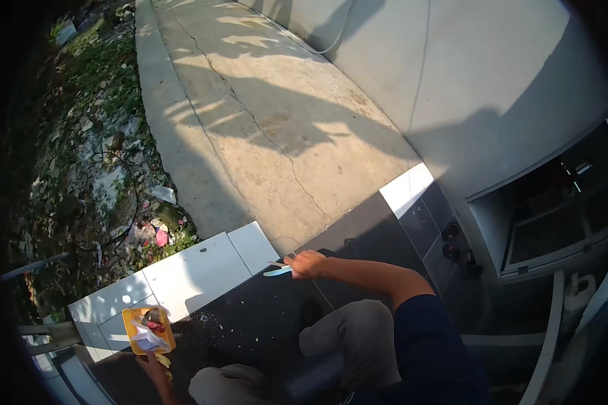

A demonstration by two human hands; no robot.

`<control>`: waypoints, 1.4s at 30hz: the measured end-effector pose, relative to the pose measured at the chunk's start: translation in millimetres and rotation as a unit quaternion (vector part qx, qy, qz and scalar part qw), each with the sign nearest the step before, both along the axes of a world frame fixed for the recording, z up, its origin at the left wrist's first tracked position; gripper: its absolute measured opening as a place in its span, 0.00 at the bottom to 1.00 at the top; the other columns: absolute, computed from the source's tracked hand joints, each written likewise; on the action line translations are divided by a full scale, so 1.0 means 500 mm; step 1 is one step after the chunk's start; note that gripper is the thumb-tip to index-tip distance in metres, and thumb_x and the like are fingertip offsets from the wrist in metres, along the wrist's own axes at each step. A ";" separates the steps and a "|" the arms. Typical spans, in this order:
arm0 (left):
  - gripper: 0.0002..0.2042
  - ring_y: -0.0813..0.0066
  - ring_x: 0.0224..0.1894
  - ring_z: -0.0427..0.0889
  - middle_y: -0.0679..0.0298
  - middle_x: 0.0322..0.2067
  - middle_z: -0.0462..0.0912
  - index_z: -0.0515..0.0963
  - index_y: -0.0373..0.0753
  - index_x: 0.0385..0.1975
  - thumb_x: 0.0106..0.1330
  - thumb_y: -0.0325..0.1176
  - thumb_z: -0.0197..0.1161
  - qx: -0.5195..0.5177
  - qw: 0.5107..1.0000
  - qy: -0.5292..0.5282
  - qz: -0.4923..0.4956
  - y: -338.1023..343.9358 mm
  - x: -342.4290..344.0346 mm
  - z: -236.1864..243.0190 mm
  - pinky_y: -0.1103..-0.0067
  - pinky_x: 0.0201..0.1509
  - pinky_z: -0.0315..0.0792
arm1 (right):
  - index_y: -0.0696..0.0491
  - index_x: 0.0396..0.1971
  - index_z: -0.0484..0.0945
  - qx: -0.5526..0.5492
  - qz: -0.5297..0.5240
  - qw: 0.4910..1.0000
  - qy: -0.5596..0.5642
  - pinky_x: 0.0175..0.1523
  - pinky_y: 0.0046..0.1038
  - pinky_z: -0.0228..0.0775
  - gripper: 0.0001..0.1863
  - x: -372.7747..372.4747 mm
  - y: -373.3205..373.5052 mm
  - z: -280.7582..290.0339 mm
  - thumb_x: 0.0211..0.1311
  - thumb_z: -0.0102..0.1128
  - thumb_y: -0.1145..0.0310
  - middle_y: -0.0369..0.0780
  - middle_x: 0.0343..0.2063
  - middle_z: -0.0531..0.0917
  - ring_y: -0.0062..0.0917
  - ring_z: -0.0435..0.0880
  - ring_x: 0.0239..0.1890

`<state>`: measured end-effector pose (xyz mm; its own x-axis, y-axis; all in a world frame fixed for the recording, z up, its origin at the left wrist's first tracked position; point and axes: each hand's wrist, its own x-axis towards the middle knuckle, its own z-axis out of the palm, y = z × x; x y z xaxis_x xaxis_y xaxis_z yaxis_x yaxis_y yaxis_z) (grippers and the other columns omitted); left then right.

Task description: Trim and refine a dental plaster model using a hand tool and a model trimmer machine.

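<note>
My right hand [307, 264] is closed, held out over the dark tiled floor. Two slim blade-like pieces stick out of it to the left: a light-blue knife-shaped one [277, 272] and a thinner greyish one just above it. At the lower left, my left hand [153, 369] grips the near edge of a small yellow plastic basket [129, 331], its fingertips partly hidden. Inside the basket lie a crumpled white plastic bag or paper [147, 337], something dark red and a dark roundish thing. A yellow piece [164, 363] shows beside my left hand, too small to name.
White crumbs [213, 322] are scattered on the dark tiles [263, 310]. A white tiled ledge [196, 266] borders them, with littered, weedy ground [108, 162] beyond. A cracked concrete path [263, 121] runs ahead beside a grey wall [479, 74]. Dark footwear [454, 251] stands at right near a doorway.
</note>
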<state>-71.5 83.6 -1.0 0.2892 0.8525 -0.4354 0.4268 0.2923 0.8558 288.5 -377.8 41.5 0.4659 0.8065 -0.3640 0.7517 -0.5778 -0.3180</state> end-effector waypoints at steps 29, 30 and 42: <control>0.24 0.72 0.27 0.77 0.54 0.36 0.75 0.61 0.34 0.54 0.62 0.37 0.58 -0.007 0.466 0.051 -0.883 -1.021 0.307 1.153 0.76 0.26 0.71 | 0.57 0.25 0.79 0.085 -0.988 -0.036 0.121 0.39 0.33 0.79 0.15 -1.591 -0.026 1.036 0.54 0.60 0.58 0.40 0.17 0.84 0.30 0.86 0.24; 0.24 0.72 0.27 0.77 0.54 0.36 0.75 0.61 0.34 0.54 0.62 0.37 0.58 -0.003 0.450 0.061 -0.891 -1.084 0.266 1.164 0.76 0.26 0.71 | 0.56 0.25 0.79 0.120 -0.984 -0.072 0.108 0.39 0.32 0.78 0.15 -1.608 -0.009 1.041 0.54 0.59 0.57 0.40 0.17 0.84 0.29 0.86 0.24; 0.23 0.75 0.27 0.81 0.60 0.35 0.77 0.64 0.34 0.49 0.65 0.46 0.59 -0.066 0.142 0.071 -0.985 -1.685 -0.438 1.259 0.80 0.22 0.74 | 0.55 0.29 0.78 0.044 -0.956 -0.122 -0.262 0.33 0.36 0.72 0.12 -1.933 -0.411 1.244 0.56 0.60 0.60 0.44 0.16 0.79 0.37 0.82 0.23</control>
<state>-290.6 -759.1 628.7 -0.1109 -0.8403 -0.5306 -0.1983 -0.5045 0.8404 -678.1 -583.4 663.6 -0.6491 -0.7606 0.0132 -0.5722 0.4768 -0.6673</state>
